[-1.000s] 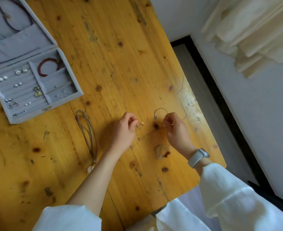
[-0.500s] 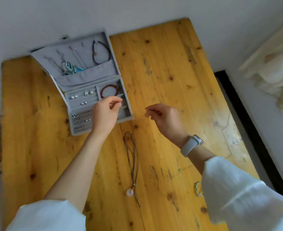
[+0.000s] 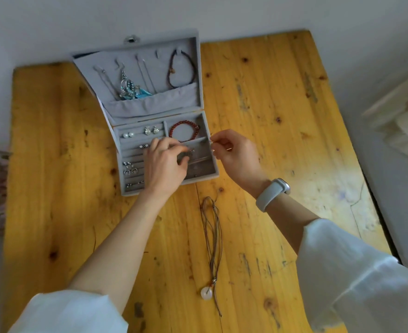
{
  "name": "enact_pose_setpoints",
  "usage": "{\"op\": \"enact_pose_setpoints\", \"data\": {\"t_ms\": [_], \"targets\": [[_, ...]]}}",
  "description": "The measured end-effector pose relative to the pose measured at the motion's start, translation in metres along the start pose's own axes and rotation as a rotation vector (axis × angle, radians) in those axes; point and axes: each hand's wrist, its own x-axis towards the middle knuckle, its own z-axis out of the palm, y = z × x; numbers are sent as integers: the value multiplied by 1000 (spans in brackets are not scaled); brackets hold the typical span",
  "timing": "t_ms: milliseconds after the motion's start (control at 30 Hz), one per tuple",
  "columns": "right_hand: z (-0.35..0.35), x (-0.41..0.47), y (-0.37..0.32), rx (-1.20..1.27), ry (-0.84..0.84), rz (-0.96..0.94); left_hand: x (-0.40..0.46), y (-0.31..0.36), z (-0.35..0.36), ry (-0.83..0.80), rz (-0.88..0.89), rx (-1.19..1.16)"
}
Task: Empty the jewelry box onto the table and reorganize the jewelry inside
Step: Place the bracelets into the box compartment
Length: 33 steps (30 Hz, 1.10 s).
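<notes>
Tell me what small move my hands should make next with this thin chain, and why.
Probably lower the thin chain into the long compartment on the jewelry box's right side and let go. Your right hand pinches one end at the box's right edge, your left hand hovers over that compartment with curled fingers, and the red bead bracelet already fills the square one behind it.

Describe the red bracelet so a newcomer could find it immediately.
Start at the open grey jewelry box at the wooden table's far edge. In its tray's top right compartment, above the left hand, lies the red bracelet: the only red bead ring there; its neighbours are small silver earrings.
</notes>
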Motion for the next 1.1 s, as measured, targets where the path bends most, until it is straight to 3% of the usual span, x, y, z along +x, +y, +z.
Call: {"op": "enact_pose_setpoints", "data": {"t_ms": [233,467,733,1100], "targets": [[22,13,-16,179,-55,-3,-23,-17,-6,131,-73,-42],[31,22,13,-360,-38,-71,-52,-19,2,145,-97,6],[30,22,23,-660,-90,-319,-61,-22,5,139,-72,49],[22,-65,48,-441,-35,-263,-83,-15,5,189,-133,94]]}}
